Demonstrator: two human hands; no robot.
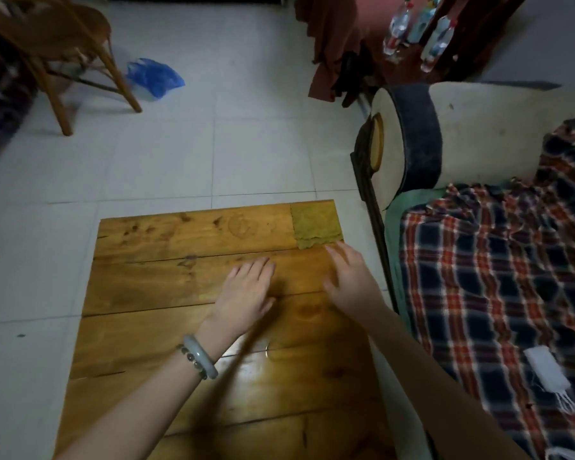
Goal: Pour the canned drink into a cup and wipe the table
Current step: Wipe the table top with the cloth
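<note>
Two hands, both bare and holding nothing, fingers straight and spread over a wooden counter (pixel 146 293).

1. Left hand (pixel 246 293): palm down at mid-counter, a pale bangle (pixel 200 356) on the wrist. Whether the palm touches the wood cannot be told.
2. Right hand (pixel 349 280): palm down, fingertips just short of the cloth's near edge.
3. Cloth (pixel 316 227): yellow-green, lying flat and squared into the far right corner of the counter.
4. Can and cup: neither is in view, so the pouring cannot be judged.
5. Surroundings: plaid blanket (pixel 478 277) on a sofa at right, chair (pixel 57 44) and blue bag (pixel 153 78) on the tiled floor beyond.

Step in hand, as judged: taking up the cloth to wipe. To do it well, pinch the ragged near edge with the right hand and gather the cloth into a pad rather than dragging it flat. Stroke along the planks, not across, so nothing is pushed into the seams. Give extra passes to the curved glint (pixel 268 349) on the shiny near boards, which may be wet. The left hand can steady the counter.
</note>
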